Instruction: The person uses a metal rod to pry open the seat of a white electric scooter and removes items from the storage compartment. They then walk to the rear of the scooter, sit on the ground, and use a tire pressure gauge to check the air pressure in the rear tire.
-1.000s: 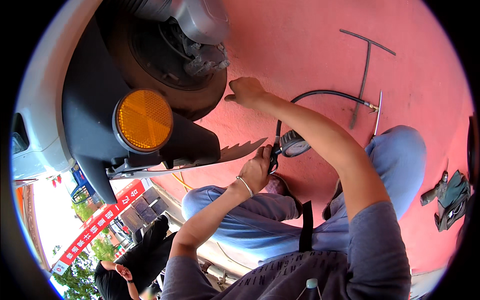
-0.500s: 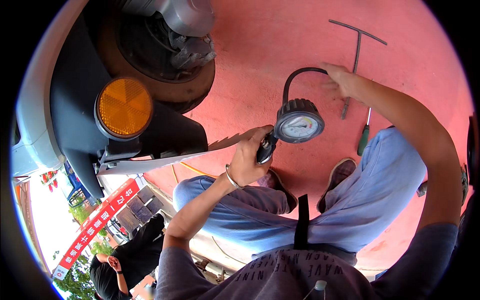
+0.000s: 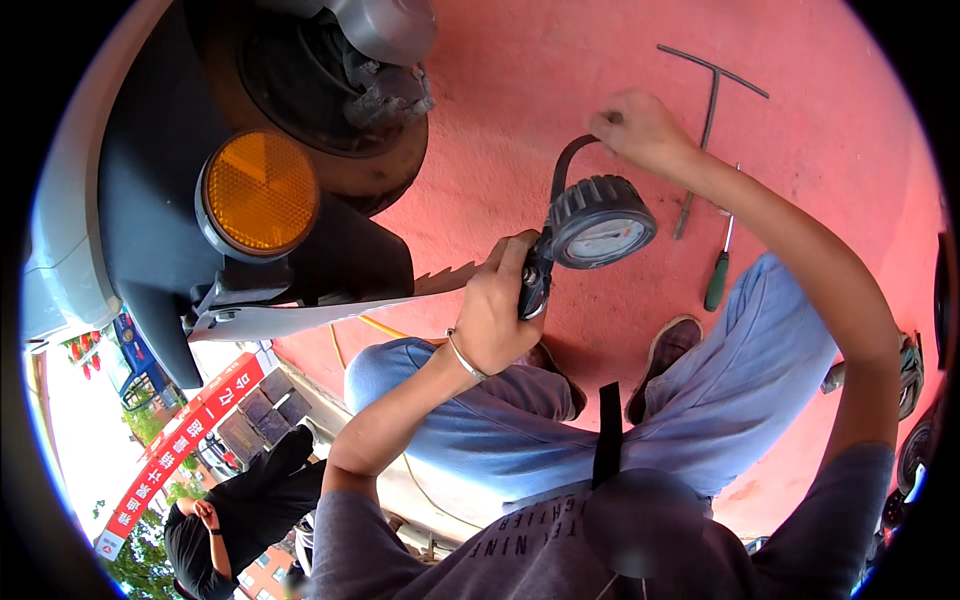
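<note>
My left hand point(image 3: 500, 305) is wrapped round the handle of a tyre inflator gun with a round, black-rimmed pressure gauge point(image 3: 604, 235). The gauge's dial faces down toward me. From the gun a short black hose point(image 3: 566, 165) curves up to my right hand point(image 3: 642, 130), whose closed fingers hold its end; the tip is hidden. To the left of the hose stands the scooter's wheel point(image 3: 390, 165), under a dark mudguard. An orange round reflector point(image 3: 260, 192) sits on the scooter near my left hand.
On the red floor to the right lie a T-handle wrench point(image 3: 713, 110) and a green-handled screwdriver point(image 3: 717, 280). A number-plate-like sheet point(image 3: 330, 313) juts out beside my left hand. A person in black point(image 3: 240, 515) is at the lower left, near a red banner point(image 3: 190, 435).
My right hand has moved left and upward, bringing the hose end with it; its fingers have curled in. The gauge has tilted slightly, and my view has shifted a little.
</note>
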{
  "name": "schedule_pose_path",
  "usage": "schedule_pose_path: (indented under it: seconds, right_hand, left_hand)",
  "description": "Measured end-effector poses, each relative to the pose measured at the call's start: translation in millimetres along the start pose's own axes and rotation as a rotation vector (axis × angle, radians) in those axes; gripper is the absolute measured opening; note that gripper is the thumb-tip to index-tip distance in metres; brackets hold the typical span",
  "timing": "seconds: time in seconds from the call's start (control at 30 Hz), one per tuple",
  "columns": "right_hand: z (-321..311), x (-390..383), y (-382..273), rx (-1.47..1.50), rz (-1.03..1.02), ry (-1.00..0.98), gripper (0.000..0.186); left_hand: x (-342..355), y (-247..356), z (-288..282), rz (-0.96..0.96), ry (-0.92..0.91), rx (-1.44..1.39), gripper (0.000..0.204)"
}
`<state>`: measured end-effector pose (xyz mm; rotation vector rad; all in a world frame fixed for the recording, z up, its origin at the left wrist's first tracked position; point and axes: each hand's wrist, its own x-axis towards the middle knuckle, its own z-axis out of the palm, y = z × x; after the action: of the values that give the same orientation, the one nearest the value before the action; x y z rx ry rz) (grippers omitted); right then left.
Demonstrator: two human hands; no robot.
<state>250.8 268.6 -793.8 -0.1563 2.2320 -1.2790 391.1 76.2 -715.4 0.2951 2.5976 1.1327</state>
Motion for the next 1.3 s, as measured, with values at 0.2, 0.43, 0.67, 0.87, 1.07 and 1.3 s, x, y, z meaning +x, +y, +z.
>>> schedule_pose_path:
  seconds: [0.2, 0.43, 0.67, 0.87, 1.07, 1.3]
  right_hand:
    - [69, 47, -30, 0.243, -0.077, -0.161, 0.019]
    - [146, 80, -50, 0.474, 0.132, -0.189, 0.023]
    - [-17, 21, 88, 0.188, 0.931, -0.103, 0.035]
    - [-2, -2, 128, 0.562, 1.202, -0.091, 0.056]
    - [26, 27, 167, 1.15, 0.96, 0.619, 0.033]
    - [-110, 61, 157, 1.636, 0.693, 1.095, 0.026]
  left_hand:
    - [-14, -11, 37, -0.205, -0.353, 0.121, 0.05]
    - [-27, -31, 44, -0.249, -0.297, 0.166, 0.048]
    - [-18, -14, 15, -0.074, 0.003, 0.022, 0.051]
    - [-17, 11, -2, 0.024, -0.017, -0.174, 0.053]
    - [-18, 28, -10, 0.126, -0.176, -0.332, 0.052]
    - [-28, 7, -1, 0.048, -0.294, -0.277, 0.05]
